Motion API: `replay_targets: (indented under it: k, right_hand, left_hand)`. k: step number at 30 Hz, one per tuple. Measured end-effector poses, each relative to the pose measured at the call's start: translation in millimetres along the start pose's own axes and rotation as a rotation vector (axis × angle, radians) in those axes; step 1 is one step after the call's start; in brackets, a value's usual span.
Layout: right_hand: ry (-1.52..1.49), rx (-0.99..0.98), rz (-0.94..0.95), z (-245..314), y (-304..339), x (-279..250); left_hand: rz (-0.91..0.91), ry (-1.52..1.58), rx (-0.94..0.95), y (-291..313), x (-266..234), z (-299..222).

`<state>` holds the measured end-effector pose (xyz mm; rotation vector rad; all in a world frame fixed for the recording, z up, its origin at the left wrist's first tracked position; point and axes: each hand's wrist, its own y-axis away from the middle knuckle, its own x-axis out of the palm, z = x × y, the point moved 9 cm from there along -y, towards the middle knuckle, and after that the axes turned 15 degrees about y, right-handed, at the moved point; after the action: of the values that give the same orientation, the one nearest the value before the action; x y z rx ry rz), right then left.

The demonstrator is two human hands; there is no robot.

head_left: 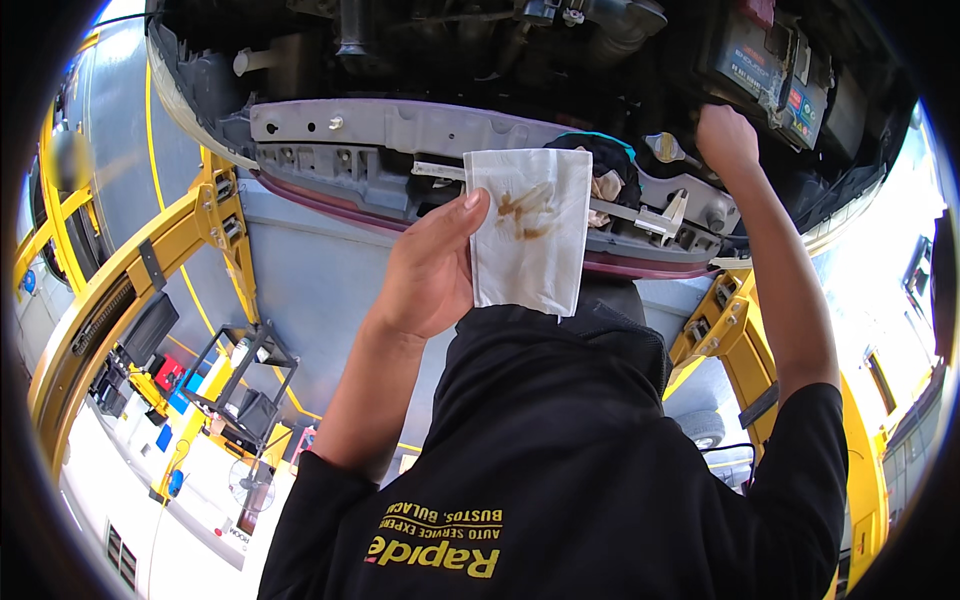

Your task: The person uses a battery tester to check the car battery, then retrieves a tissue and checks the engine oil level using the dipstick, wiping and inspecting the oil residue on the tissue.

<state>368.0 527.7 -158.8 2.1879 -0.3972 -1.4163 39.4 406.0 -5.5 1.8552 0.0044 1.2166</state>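
My left hand (432, 262) pinches a folded white tissue (530, 270) by its left edge, thumb on the front. Brown, oily-looking smears mark the tissue's upper middle. My right hand (727, 142) is closed and reaches into the car's engine bay beside the battery (762, 62); its fingers are mostly hidden, so whatever it grips does not show. On the car's grey front crossmember (390, 125) lies a metal caliper (660, 220), partly covered by the tissue in view. Behind the tissue sit a black cloth with teal edging (622, 150) and crumpled brownish paper (606, 186).
Yellow lift posts and arms (120, 270) stand at both sides of the car. To the left is a black tool cart (245, 375) with items on it, and a standing fan (250, 485). A tyre (702, 428) shows at lower right.
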Motion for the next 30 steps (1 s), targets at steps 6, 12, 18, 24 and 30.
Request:
replay_targets:
  k: [6,12,18,24,30]
  right_hand:
    - [0.021,-0.064,0.070,29,-43,58]
    - [-0.194,-0.080,0.161,39,-87,117]
    - [-0.317,-0.108,0.119,32,-89,127]
    - [-0.305,-0.085,0.140,19,-94,148]
    - [-0.269,0.006,0.188,26,-107,160]
  left_hand:
    - [0.012,0.063,-0.020,0,-2,0]
    - [0.018,0.098,-0.004,1,-6,-4]
    - [-0.008,0.196,-0.013,-3,-18,-2]
    - [0.010,0.260,-0.006,-5,-22,-1]
    - [0.016,0.271,-0.021,-5,-18,-2]
